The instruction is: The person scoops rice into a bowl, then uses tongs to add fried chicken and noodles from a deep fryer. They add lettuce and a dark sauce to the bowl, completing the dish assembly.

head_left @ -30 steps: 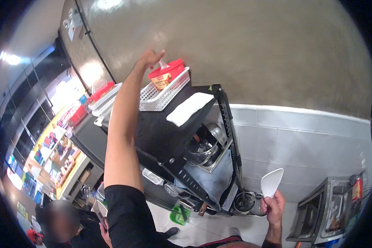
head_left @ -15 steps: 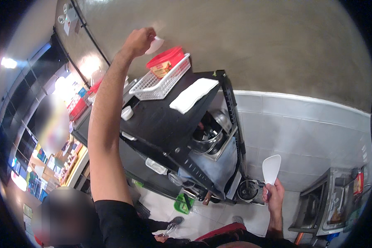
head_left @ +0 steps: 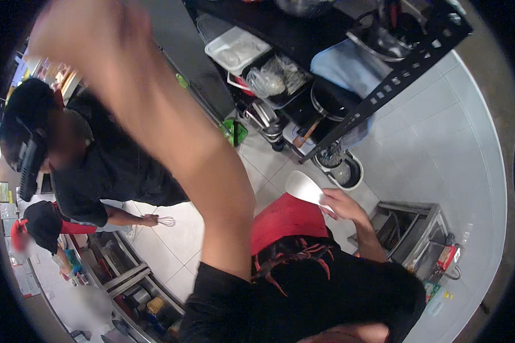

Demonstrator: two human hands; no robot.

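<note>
My right hand [head_left: 343, 204] is closed round the handle of a white flat paddle [head_left: 303, 187], like a rice paddle, held in front of the red apron [head_left: 289, 223] at my waist. My left hand [head_left: 91, 31] is raised at the upper left, close to the camera and smeared by motion. Its fingers, and anything in them, cannot be made out. Beyond my left arm, a co-worker in black holds a wire whisk [head_left: 165, 221] low over the floor.
A black metal rack [head_left: 377, 94] stands ahead, carrying a white tray [head_left: 237, 48], a blue cloth [head_left: 346, 63] and pots. Below it are a green dustpan [head_left: 234, 131] and a bucket [head_left: 352, 174]. A steel sink [head_left: 426, 228] is at right. Another person works at far left.
The view has swung down and away from the rack's top. My left hand, which held a small pale scraper above a red tub, is now blurred near the camera. The paddle has tilted leftward.
</note>
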